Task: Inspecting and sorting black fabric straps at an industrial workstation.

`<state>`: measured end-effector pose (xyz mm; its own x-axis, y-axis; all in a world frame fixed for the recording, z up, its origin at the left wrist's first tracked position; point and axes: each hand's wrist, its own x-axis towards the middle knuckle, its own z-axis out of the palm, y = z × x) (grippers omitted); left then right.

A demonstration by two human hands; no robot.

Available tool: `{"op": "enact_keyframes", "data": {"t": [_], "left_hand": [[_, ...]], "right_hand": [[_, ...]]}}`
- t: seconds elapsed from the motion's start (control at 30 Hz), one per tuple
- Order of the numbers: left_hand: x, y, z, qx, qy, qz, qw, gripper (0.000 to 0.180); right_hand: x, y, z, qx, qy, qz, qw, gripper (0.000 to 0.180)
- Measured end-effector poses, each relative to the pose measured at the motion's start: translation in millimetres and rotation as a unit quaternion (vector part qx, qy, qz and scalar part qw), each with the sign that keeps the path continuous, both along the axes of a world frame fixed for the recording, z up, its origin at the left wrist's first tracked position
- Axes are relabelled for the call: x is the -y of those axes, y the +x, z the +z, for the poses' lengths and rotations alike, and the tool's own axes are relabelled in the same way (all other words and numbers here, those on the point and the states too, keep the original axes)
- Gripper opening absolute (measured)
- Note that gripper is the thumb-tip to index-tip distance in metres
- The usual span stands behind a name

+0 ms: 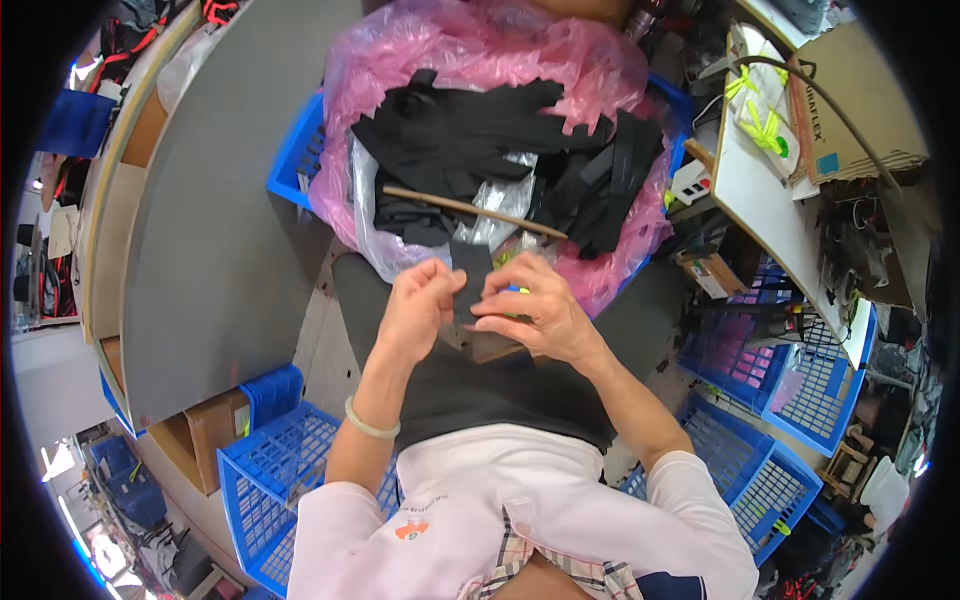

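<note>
Nearest the camera, the person's pale pink sleeves came up from the lower edge, a light bangle round the left wrist. Above a dark lap cloth the left hand and right hand met over a small black fabric strip, which stood roughly upright between them. The left hand's fingers were curled in and pinched on the strip's left edge; the right hand's fingers were closed over its right side and lower end, with something yellow-green just showing behind them, too hidden to identify. To work such a limp piece well, both pinches would best sit close to the edge being handled, keeping the cloth taut and flat so that it neither folds nor slips. Beyond the hands, a thin wooden stick lay slantwise across a heap of black fabric pieces in a pink plastic bag lining a blue crate. Farther right stood a white table carrying a cardboard box.
</note>
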<state>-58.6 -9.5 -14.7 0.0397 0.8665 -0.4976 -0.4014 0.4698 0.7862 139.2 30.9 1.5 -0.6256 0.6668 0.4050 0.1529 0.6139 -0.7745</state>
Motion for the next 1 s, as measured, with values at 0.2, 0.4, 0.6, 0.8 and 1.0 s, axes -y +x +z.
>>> {"op": "enact_keyframes", "data": {"t": [0.2, 0.4, 0.6, 0.8, 1.0], "left_hand": [[7, 9, 18, 0.059, -0.039, -0.031, 0.997, 0.014], [12, 5, -3, 0.137, -0.094, -0.044, 0.985, 0.013], [3, 0, 5, 0.132, -0.091, -0.092, 0.983, 0.009], [3, 4, -9, 0.13, -0.081, -0.066, 0.986, 0.014], [2, 11, 12, -0.087, 0.119, -0.059, 0.987, 0.02]], "right_hand": [[-2, 5, 3, -0.009, -0.074, 0.114, 0.991, 0.018], [0, 6, 7, -0.008, -0.103, 0.151, 0.983, 0.023], [-5, 3, 10, -0.005, -0.153, 0.168, 0.974, 0.029], [7, -7, 16, 0.045, 0.014, 0.067, 0.997, 0.032], [-6, 5, 21, -0.013, -0.154, -0.015, 0.988, 0.023]]}}
